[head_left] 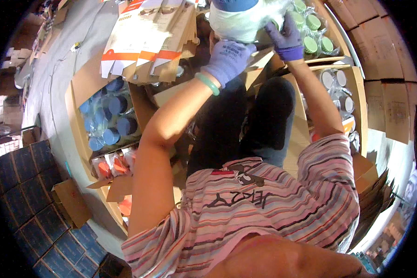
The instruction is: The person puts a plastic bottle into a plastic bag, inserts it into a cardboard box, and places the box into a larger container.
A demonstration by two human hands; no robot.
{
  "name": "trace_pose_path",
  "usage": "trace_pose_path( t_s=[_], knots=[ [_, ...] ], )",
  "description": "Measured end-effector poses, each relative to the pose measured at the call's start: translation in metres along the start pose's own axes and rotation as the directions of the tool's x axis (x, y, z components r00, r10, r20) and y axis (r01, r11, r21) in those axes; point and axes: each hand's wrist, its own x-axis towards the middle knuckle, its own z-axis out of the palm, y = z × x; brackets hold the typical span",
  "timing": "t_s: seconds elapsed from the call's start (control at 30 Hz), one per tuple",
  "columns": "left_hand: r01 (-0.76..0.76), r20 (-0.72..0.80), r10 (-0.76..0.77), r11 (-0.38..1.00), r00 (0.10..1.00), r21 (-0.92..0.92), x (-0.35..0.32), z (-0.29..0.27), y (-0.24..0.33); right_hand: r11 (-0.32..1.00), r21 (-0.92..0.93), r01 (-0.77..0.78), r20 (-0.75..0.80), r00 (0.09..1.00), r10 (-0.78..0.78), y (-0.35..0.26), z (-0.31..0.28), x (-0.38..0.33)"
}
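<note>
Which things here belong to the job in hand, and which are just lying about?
Likely in the job:
gloved left hand
gloved right hand
white-wrapped, blue-topped bundle at both hands
green-lidded containers, close by

Apparently lying about:
dark stacked boxes, lower left
brown cartons, right

Packing warehouse: stacked brown cartons (389, 48), dark boxes (30, 194), blue-lidded containers (117, 104).

2 hands (230, 61) (289, 39) – 1 wrapped pc (236, 23) – 1 bangle (209, 84)

The wrap (234, 28) looks shiny plastic, the gloves (230, 60) matt cloth.
</note>
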Motion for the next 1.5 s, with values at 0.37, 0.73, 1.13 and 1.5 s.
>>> trace_pose_path(
  t_s=[0.37, 0.73, 1.13, 1.5],
  knots=[
    [-0.081, -0.033, 0.08, 0.996, 0.996, -0.028, -0.001, 0.001, -0.007, 0.576, -0.04, 0.816, 0.73, 0.417, -0.541, -0.048, -0.004, 0.072],
    [-0.405, 0.145, 0.414, 0.91, 0.899, -0.086, 0.044, 0.027, -0.099, 0.961, 0.048, 0.272, 0.435, 0.861, -0.265, -0.004, -0.026, -0.013],
    [0.337, -0.2, -0.279, 0.855, 0.939, 0.395, -0.214, -0.293, -0.079, 0.931, 0.282, 0.232, 0.236, 0.924, -0.302, -0.042, 0.055, -0.077],
    [0.827, -0.652, -0.728, -0.49, -0.213, 0.277, -0.49, -0.337, 0.132, 0.939, 0.318, -0.136, 0.67, 0.733, -0.121, 0.013, 0.134, -0.125]
  ],
)
